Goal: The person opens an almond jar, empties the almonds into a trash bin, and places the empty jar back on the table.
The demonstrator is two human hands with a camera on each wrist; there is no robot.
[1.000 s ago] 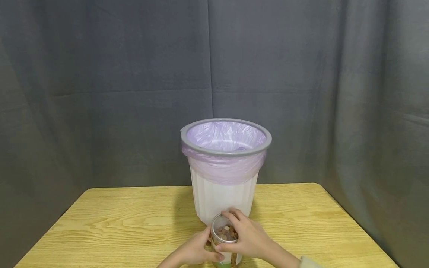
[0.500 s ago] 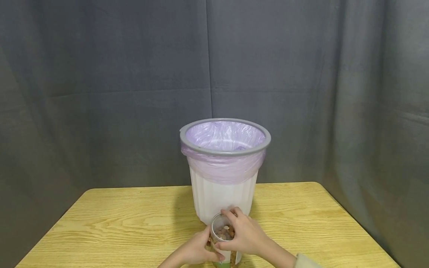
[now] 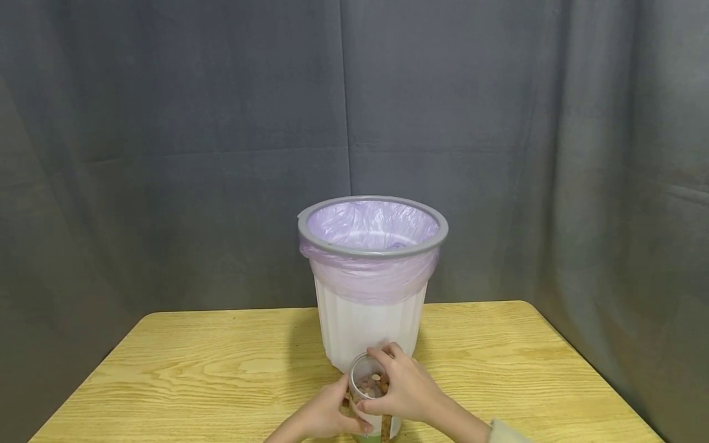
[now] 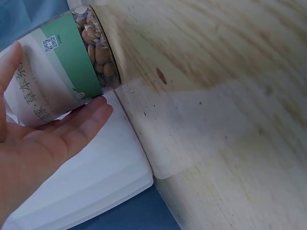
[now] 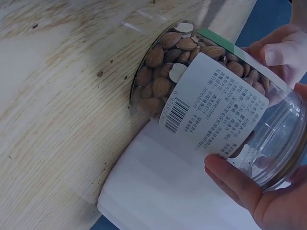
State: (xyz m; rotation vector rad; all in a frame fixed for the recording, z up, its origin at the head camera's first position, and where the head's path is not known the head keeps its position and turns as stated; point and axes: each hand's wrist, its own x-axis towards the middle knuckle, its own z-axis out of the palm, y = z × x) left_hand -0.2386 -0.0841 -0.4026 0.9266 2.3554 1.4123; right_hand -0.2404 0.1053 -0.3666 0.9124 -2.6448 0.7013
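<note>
Left hand [image 3: 324, 413] wrapped round side of open jar [image 5: 216, 100]; right hand [image 3: 412, 391] grasping jar near rim. Jar upright between hands, almonds [image 5: 161, 87] inside. Just beyond hands: white bin [image 3: 368, 326], purple liner [image 3: 373, 280], on surface [image 3: 210, 375].

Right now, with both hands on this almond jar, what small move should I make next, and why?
Probably try a gentle twist at the rim with your right hand, while the left hand steadies the jar. The right hand spans the rim, the left grips lower down, and the jar stands upright. Whether a clear lid covers the almonds, I can't tell.
</note>
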